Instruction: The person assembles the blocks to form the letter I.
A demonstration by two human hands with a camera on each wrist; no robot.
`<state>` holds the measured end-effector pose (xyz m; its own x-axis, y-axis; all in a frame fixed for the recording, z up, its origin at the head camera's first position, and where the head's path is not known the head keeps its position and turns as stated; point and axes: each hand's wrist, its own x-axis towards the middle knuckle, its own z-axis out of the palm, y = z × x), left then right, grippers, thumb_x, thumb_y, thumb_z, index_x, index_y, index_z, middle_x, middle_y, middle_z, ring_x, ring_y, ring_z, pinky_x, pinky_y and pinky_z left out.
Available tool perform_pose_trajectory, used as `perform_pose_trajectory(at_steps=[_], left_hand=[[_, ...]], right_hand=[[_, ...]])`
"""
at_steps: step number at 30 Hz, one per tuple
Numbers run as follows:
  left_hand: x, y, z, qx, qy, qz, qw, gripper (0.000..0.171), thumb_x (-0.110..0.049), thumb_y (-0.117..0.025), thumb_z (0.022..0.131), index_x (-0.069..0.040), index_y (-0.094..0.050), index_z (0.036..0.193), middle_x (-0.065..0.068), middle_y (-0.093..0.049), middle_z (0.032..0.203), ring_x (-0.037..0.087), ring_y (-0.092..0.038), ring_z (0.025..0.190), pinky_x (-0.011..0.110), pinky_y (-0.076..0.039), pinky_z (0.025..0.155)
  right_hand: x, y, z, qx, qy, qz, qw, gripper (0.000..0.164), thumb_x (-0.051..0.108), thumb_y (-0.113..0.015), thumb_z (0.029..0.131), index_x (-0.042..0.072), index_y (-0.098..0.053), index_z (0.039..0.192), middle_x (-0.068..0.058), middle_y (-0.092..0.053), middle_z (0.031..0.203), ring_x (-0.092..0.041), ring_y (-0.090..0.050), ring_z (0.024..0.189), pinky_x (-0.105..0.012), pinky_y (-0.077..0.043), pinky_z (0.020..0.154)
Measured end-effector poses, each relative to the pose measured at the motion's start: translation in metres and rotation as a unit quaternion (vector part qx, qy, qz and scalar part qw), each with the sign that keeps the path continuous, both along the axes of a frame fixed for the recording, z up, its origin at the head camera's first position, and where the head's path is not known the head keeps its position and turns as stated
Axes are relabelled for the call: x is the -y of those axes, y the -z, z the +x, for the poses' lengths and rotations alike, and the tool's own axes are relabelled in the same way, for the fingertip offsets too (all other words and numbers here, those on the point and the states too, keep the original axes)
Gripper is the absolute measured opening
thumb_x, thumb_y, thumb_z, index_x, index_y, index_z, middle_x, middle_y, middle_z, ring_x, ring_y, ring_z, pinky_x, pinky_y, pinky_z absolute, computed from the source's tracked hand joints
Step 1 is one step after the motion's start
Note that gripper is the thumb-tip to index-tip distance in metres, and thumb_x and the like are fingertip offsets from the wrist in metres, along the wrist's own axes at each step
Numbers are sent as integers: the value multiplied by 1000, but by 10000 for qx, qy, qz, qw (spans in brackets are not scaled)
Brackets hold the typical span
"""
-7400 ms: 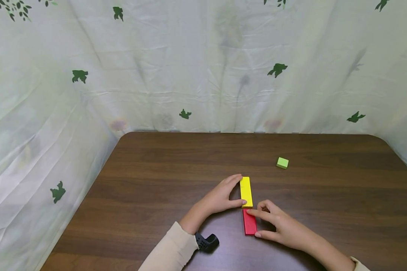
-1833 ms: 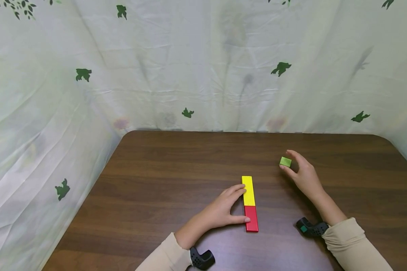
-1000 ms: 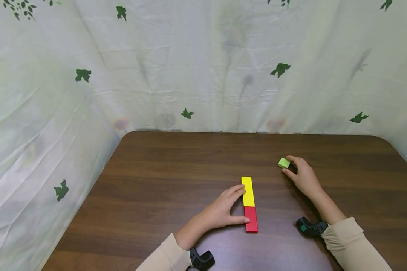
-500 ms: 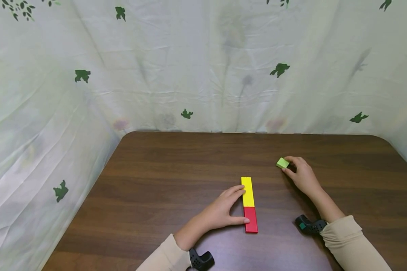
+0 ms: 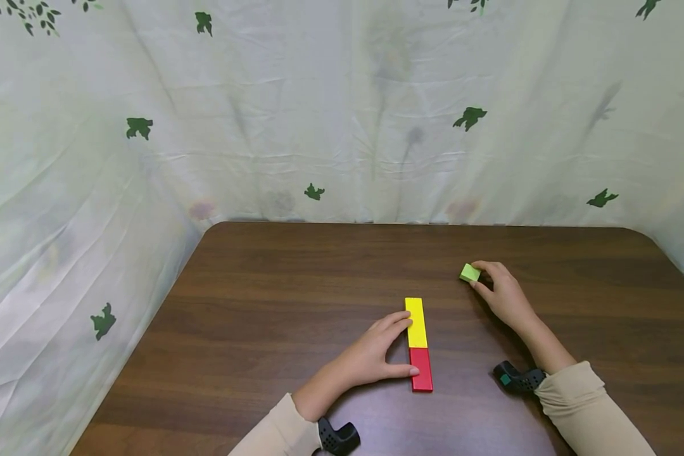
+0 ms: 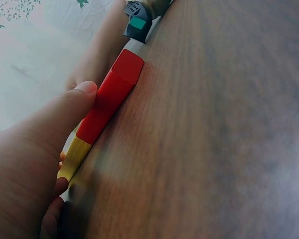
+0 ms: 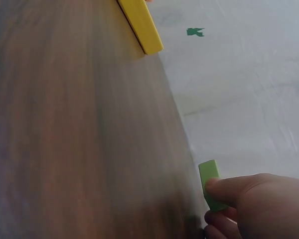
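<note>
A yellow block [image 5: 416,323] and a red block [image 5: 421,370] lie end to end in one line on the table, the yellow one farther away. My left hand [image 5: 370,354] rests along their left side, fingertips against the yellow block and thumb on the red one. In the left wrist view, the thumb presses the side of the red block [image 6: 109,102]. Farther back and to the right, my right hand [image 5: 507,297] pinches a small light green block [image 5: 470,273] between thumb and fingers. The right wrist view shows the thumb on the green block [image 7: 209,172].
The dark brown wooden table [image 5: 273,285] has rounded far corners. Behind it and along the left hangs a pale curtain [image 5: 342,114] with green leaf-like prints. Each wrist wears a black device, such as the one on the right wrist [image 5: 519,378].
Earlier, both hands were at the yellow and red blocks, which had a small gap; now they meet. The right hand went to the green block, gripped it and moved it slightly left.
</note>
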<state>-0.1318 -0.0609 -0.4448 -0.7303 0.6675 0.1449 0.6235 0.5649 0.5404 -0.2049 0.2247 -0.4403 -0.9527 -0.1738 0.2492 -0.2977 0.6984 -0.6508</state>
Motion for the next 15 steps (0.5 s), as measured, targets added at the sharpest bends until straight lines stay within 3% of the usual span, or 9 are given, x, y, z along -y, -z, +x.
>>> perform_pose_trajectory(at_steps=[15], left_hand=[[1,0,0,79,22,25,10000,76,-47,-65,77,-7,-37,136,2,-28,142,19,-30,126,33,-30,100]], right_hand=[[23,0,-4,-83,-344,-74,9993,38,3,-57,87,-4,-47,122,-22,-42,120,-35,-46,105,-48,-40,87]])
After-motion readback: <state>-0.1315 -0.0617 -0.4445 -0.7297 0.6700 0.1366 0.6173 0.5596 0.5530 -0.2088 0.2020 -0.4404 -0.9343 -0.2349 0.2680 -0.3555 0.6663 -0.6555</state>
